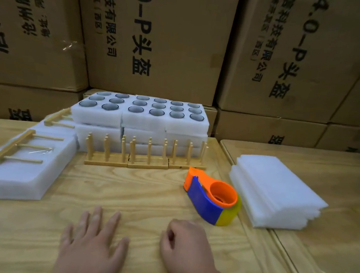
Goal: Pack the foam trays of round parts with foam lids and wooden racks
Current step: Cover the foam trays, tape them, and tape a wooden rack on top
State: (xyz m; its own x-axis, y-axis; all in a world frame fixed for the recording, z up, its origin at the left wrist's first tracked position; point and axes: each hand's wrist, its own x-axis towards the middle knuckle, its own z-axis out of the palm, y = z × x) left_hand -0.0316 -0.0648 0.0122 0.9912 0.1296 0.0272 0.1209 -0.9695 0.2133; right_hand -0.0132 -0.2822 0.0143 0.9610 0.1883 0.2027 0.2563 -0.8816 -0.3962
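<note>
Left hand (92, 240) lies flat with fingers spread on the pale wooden tabletop (149, 200); right hand (185, 242) rests loosely curled, holding nothing. Ahead of both, stacked white foam trays of round parts (141, 117) look light and crushable, so grip their side edges. Three upright wooden peg racks (145, 155) stand just before them.
</note>
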